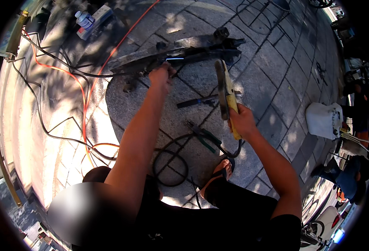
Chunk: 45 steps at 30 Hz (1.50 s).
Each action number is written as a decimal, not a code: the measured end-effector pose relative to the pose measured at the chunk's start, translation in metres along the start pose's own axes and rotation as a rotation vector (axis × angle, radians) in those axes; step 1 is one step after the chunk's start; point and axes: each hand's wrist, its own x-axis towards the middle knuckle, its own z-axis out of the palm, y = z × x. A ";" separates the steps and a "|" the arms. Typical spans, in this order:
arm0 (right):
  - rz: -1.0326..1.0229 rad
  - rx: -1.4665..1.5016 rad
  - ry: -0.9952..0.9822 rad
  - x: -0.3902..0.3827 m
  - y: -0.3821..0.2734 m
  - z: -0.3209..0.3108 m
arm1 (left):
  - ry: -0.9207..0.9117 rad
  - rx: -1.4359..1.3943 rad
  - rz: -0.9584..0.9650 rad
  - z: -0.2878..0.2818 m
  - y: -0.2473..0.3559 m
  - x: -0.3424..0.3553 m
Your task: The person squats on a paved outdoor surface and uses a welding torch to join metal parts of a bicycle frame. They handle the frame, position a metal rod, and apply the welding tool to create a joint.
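My left hand (161, 77) reaches to the near edge of a long, dark metal part (193, 49) on the paving. Its fingers are closed there, but what they hold is hidden. A bright metal strip (175, 58) shows just beyond the fingertips, and a black cable (109, 75) runs up close to the hand. In my right hand (243, 121) is a yellow-handled tool (231, 104), raised upright, with a curved dark plate (222, 90) along its left side. From its lower end a cable bends down. Below it lie green-handled pliers (207, 138) and a black-and-blue-handled hammer (193, 101).
Looped black cable (170, 161) lies near my sandalled foot (224, 169). An orange cord (85, 113) crosses the paving at left. A white bottle (84, 19) stands on a box at upper left. A white container (325, 121) and other people (348, 178) are at right.
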 end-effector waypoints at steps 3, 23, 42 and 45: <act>-0.002 -0.009 -0.005 0.001 -0.002 0.002 | -0.017 -0.002 -0.002 -0.001 -0.001 0.000; -0.011 0.002 -0.044 0.008 -0.014 0.015 | 0.130 0.000 0.100 0.008 -0.016 -0.013; -0.009 -0.006 -0.044 0.008 -0.017 0.022 | 0.111 0.035 0.170 0.017 -0.009 -0.020; -0.007 -0.008 -0.039 0.008 -0.017 0.022 | 0.114 0.044 0.164 0.018 -0.008 -0.020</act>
